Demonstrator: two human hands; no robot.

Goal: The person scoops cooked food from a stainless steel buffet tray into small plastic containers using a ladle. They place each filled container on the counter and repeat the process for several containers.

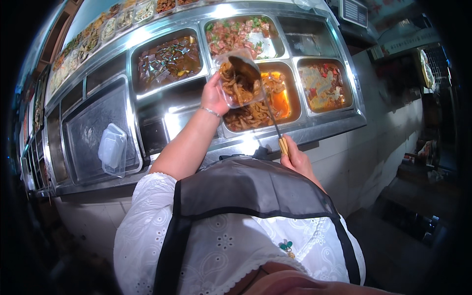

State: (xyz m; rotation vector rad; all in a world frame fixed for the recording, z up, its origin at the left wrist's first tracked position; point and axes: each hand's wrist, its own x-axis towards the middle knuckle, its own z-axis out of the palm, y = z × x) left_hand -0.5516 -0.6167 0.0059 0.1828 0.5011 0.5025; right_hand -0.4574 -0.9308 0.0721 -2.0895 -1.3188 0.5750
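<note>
My left hand (215, 96) grips a clear plastic food container (229, 100) by its left side, above a steel pan of brown braised meat strips (254, 117) in orange oil. Similar brown strips (239, 88) lie inside the container. Around the wooden handle (283, 146) of a metal ladle (245, 67) is my right hand (293, 153), near the counter's front edge. The ladle's bowl is tilted over the container's upper part; whether it touches the food cannot be told. Behind the container stands a pan of pinkish diced meat with green herbs (236, 35).
A pan of dark cubes in broth (167, 61) is at the left, a pan with reddish food remains (320, 86) at the right. Empty plastic containers (113, 147) lie on a metal tray (83, 127). Filled boxes (109, 29) line the back. A scale (353, 12) stands back right.
</note>
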